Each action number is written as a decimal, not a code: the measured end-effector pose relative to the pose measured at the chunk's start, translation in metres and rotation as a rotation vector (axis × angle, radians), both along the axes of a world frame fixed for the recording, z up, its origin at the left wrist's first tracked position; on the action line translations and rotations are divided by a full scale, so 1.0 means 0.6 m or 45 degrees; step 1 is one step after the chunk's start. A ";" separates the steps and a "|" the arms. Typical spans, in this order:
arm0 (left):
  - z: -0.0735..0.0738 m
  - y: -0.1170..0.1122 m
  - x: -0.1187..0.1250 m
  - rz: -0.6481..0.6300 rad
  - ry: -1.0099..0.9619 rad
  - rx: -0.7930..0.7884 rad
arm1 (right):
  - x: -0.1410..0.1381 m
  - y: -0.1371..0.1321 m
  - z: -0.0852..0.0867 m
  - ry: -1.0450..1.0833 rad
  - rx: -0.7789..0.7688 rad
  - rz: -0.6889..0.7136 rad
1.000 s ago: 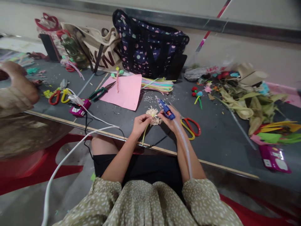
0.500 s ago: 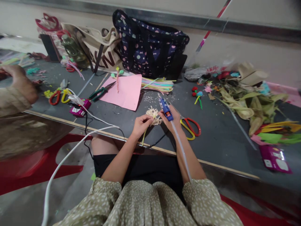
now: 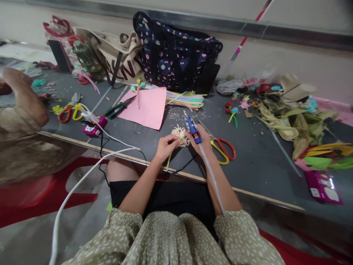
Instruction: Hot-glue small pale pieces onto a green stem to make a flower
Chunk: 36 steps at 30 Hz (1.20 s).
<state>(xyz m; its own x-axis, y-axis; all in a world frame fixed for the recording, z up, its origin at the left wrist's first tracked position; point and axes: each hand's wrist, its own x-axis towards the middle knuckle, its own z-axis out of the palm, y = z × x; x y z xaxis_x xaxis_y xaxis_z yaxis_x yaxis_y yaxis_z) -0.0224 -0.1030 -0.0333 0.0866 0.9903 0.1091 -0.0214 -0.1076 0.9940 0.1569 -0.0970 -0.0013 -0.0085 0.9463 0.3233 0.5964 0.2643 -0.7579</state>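
Observation:
My left hand [image 3: 165, 145] pinches a small cream straw flower [image 3: 179, 135] on a pale green stem over the dark table [image 3: 256, 165]. My right hand [image 3: 200, 141] grips a blue glue gun [image 3: 192, 129] with a clear glue stick trailing back along my forearm. The gun's nozzle points away from me, just right of the flower. Both hands meet near the table's front edge.
Red and yellow scissors [image 3: 223, 148] lie right of my right hand. A pink sheet [image 3: 146, 106], green-handled scissors [image 3: 117, 108], coloured straws [image 3: 184, 99] and a dotted bag [image 3: 176, 55] sit behind. Husk scraps [image 3: 289, 117] pile at right. Another person's arm [image 3: 22, 99] is at left.
The glue gun has tilted more upright and shifted slightly left toward the flower. The other person's arm at left has moved a little.

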 end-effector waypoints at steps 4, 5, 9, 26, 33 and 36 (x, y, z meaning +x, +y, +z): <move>0.000 -0.001 0.000 0.006 0.001 -0.003 | -0.002 -0.002 0.009 -0.020 -0.005 -0.008; 0.000 -0.001 0.000 0.007 0.002 -0.002 | -0.003 -0.003 0.011 -0.017 -0.001 -0.007; -0.001 -0.002 0.001 0.006 0.007 0.005 | -0.002 -0.003 0.011 0.000 0.018 0.003; 0.013 -0.002 -0.004 0.130 -0.196 0.097 | -0.003 0.005 0.008 0.572 0.144 -0.269; 0.007 -0.001 -0.005 0.137 -0.462 -0.034 | -0.005 0.013 -0.012 0.692 -0.099 -0.246; 0.002 -0.001 -0.005 0.165 -0.539 -0.140 | -0.008 0.013 -0.011 0.844 -0.225 -0.145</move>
